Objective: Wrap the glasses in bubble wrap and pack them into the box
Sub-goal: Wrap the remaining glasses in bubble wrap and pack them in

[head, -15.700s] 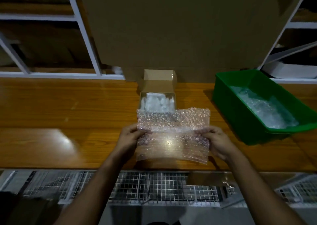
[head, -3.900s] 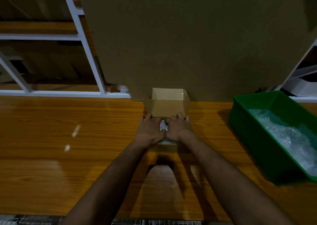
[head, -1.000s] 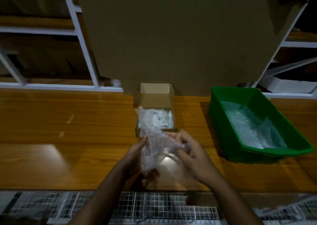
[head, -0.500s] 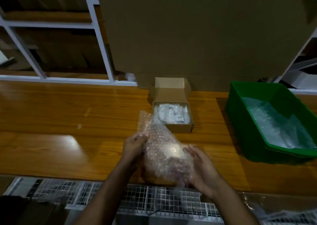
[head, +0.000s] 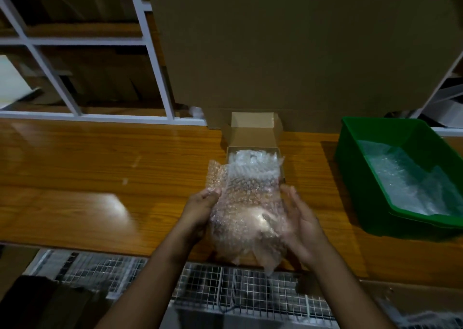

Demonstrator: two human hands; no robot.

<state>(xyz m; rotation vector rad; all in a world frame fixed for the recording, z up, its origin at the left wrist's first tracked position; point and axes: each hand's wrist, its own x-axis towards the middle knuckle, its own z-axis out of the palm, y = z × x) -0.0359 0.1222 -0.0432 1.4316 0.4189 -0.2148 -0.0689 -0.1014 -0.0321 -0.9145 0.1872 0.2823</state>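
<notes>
Bubble wrap point(head: 246, 203) gripped by left hand point(head: 200, 209); right hand point(head: 298, 222) seemingly flat-fingered against it.

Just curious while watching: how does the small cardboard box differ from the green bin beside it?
The cardboard box is brown, small, with its lid flap standing open; the green bin is plastic, much larger and lidless. The box sits against the big cardboard sheet at centre; the bin sits to the right. Both rest on the wooden table and hold bubble wrap.

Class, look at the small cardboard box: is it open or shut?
Open. The cardboard box has its lid flap raised at the back, showing white wrapped contents inside.
</notes>
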